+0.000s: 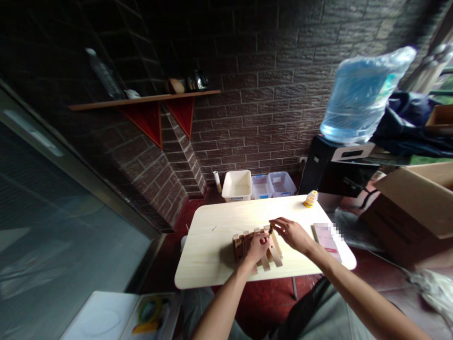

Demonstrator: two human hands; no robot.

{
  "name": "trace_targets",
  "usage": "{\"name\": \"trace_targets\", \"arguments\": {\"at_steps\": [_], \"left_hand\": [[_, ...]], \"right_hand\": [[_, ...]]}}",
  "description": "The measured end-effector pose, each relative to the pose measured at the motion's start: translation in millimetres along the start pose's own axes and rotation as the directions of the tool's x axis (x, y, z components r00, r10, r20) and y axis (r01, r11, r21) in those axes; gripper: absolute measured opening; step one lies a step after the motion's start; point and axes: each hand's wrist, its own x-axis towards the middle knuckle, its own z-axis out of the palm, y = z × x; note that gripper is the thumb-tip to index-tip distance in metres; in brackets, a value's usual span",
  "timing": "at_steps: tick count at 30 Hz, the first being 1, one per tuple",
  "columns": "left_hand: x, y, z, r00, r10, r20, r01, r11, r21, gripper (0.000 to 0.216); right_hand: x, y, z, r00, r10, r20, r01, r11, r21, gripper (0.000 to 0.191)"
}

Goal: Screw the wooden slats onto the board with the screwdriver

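A small wooden slat assembly [244,243], like a little picket fence, lies on a pale wooden table [208,255]. My left hand [257,246] rests on top of its middle with the fingers curled round the slats. My right hand [289,232] is just to the right, its fingers pinched on a small dark object at the assembly's upper right corner; what that object is I cannot make out. Loose slats stick out below my left hand toward the table's near edge.
A small yellow toy-like object [310,199] stands at the table's far right corner, a pink booklet [327,241] lies at the right edge. Plastic bins [237,185] sit on the floor behind. A water dispenser [357,99] and a cardboard box [417,203] stand right.
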Motion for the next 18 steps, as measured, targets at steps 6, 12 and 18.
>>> {"name": "trace_targets", "arguments": {"at_steps": [6, 12, 18], "left_hand": [[-2, 1, -6, 0.999, 0.03, 0.032, -0.033, 0.996, 0.088, 0.016], [-1, 10, -15, 0.995, 0.013, 0.104, -0.028, 0.989, 0.147, 0.017], [3, 15, -20, 0.983, -0.001, 0.186, -0.028, 0.988, 0.152, 0.011]], "right_hand": [[-4, 0, -5, 1.0, -0.002, 0.011, 0.002, 0.999, -0.054, 0.03], [-2, -1, -6, 1.0, -0.009, 0.024, 0.011, 0.998, -0.067, 0.027], [2, -6, -2, 1.0, -0.029, 0.01, 0.029, 0.999, -0.039, 0.025]]}}
